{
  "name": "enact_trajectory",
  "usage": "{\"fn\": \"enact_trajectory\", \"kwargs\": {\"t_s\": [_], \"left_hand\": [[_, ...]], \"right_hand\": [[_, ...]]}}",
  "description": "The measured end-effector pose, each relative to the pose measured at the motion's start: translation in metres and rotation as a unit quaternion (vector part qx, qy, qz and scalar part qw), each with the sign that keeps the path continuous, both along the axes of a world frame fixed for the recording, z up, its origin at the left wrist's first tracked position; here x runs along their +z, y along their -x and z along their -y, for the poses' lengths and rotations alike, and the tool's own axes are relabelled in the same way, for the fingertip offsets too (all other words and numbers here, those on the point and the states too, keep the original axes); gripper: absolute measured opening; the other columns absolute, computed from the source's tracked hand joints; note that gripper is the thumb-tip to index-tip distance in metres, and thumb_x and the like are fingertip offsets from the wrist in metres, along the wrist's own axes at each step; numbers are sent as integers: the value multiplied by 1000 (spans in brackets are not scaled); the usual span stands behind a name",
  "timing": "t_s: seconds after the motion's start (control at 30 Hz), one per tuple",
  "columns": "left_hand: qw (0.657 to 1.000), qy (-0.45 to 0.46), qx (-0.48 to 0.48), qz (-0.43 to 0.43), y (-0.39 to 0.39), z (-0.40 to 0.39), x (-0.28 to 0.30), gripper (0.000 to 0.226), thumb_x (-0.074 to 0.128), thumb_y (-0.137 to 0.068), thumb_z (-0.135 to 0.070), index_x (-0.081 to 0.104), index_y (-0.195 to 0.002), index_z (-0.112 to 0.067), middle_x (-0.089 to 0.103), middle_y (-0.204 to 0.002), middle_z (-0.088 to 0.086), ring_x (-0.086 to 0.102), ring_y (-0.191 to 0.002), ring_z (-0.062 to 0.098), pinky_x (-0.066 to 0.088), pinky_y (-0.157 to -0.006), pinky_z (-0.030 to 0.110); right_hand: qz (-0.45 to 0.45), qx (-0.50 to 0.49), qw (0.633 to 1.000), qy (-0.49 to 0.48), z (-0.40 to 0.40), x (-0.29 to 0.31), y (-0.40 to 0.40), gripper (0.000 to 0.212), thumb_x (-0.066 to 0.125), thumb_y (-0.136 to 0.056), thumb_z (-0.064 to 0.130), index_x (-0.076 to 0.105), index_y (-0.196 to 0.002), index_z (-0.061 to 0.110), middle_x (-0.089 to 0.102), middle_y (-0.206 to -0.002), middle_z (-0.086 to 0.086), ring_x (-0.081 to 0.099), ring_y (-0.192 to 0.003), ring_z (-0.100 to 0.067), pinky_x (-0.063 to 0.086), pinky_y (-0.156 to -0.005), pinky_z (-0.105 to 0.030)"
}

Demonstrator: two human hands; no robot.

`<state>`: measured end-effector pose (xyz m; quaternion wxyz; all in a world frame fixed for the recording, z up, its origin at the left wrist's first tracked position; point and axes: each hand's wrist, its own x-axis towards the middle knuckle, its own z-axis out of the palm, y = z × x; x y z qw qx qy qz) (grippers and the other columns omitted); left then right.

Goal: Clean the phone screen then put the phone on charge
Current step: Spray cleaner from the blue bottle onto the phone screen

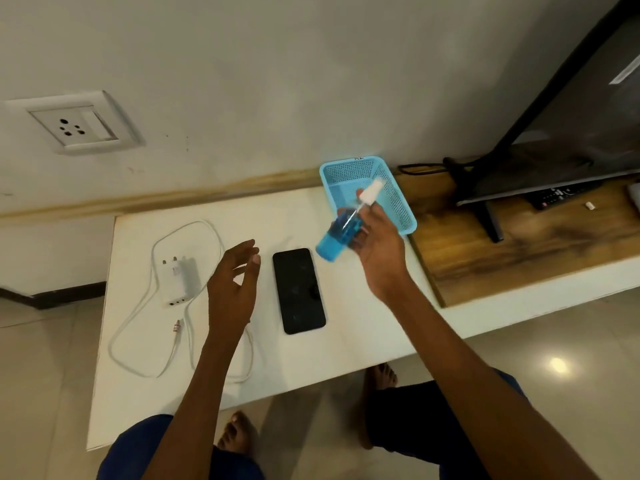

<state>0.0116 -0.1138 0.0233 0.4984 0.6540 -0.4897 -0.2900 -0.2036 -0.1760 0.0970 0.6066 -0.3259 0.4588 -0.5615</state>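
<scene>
A black phone [299, 290] lies screen up on the white table [346, 341], its screen dark. My right hand [379, 249] grips a blue spray bottle [337, 233] with a white nozzle, tilted in the air just right of and above the phone's far end. My left hand [232, 289] hovers with relaxed, spread fingers just left of the phone and holds nothing. A white charger adapter [180, 280] lies further left, with its white cable [138, 341] looped around it. A wall socket [78, 124] sits on the wall at the upper left.
A light blue mesh basket [394, 202] stands at the table's far right corner, behind the bottle. To the right, a wooden surface carries a television on a stand [554, 133] and a remote [554, 195]. My bare feet show below the table edge.
</scene>
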Motion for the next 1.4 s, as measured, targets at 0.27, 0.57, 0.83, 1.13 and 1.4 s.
{"fn": "enact_trajectory", "kwargs": {"t_s": [0.27, 0.57, 0.83, 1.13, 1.4], "left_hand": [[993, 2, -65, -103, 13, -2, 17, 28, 53, -99, -32, 67, -123, -23, 70, -109, -4, 66, -94, 10, 54, -77, 20], [994, 12, -105, -34, 16, -2, 16, 24, 55, -99, -25, 69, -114, -38, 53, -108, -7, 56, -99, 0, 44, -78, 11], [989, -22, -143, -29, 13, -6, 23, 21, 63, -94, -20, 74, -111, -26, 67, -97, -6, 60, -90, 8, 40, -70, 13], [990, -19, -142, -11, 11, -7, 26, 19, 66, -92, -13, 76, -108, -13, 70, -96, -8, 60, -87, 7, 38, -67, 9], [989, -12, -150, -9, 13, -7, 24, 21, 67, -91, -10, 75, -110, -15, 68, -95, -9, 61, -87, 4, 43, -72, 10]], "right_hand": [[-175, 233, 955, -45, -40, -31, -24, 33, 49, -92, 55, 65, -113, 35, 65, -74, 1, 59, -59, -13, 52, -61, -30], [-465, 294, 823, 140, -31, -57, -30, 39, 34, -96, 60, 52, -118, 34, 65, -78, 11, 62, -70, -7, 47, -66, -22], [-508, 273, 793, 197, -35, -57, -25, 21, 45, -101, 44, 55, -108, 28, 47, -66, 27, 53, -62, 1, 34, -57, -10], [-551, 273, 750, 244, -35, -53, -23, 48, 38, -98, 51, 62, -123, 18, 70, -92, 4, 59, -73, -10, 40, -66, -16], [-558, 231, 755, 255, -35, -58, -16, 59, 34, -95, 63, 66, -119, 20, 74, -85, -5, 68, -71, -24, 57, -66, -40]]}}
